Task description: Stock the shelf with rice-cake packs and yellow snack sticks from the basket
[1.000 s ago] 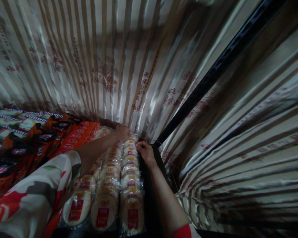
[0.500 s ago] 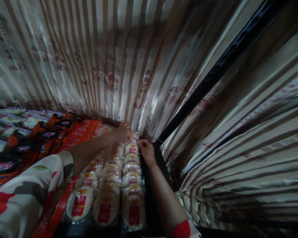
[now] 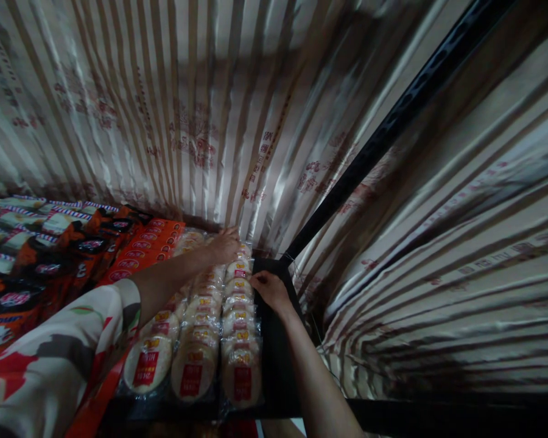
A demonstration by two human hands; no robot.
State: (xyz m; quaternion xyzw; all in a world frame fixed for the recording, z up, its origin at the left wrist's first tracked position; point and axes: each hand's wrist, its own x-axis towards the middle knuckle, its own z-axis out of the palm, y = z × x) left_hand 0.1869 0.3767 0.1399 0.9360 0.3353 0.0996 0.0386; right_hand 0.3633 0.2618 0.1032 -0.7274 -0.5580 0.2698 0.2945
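Observation:
Round pale crackers in clear wrappers with red labels, much like rice crackers, overlap in long rows. My left hand (image 3: 226, 246) reaches across to the far end of the right-hand cracker row (image 3: 241, 316). Its fingers rest there, laid out over the packets and partly hidden. On the outer side of that same row is my right hand (image 3: 271, 291), thumb and fingertips pinched at the edge of a wrapped cracker (image 3: 238, 285). Left of it run a middle cracker row (image 3: 194, 371) and another row (image 3: 147, 365), which my left forearm partly covers.
Orange packets (image 3: 139, 246), orange-and-black bags (image 3: 13, 301) and white striped packets (image 3: 66, 219) fill the left side. A dark post (image 3: 347, 188) rises diagonally from the black shelf's (image 3: 276, 353) back corner. Pleated printed sheeting (image 3: 201, 121) hangs behind and to the right.
My right hand has slid a little nearer along the outer side of the row. My left hand stays at the far end. The view has shifted slightly.

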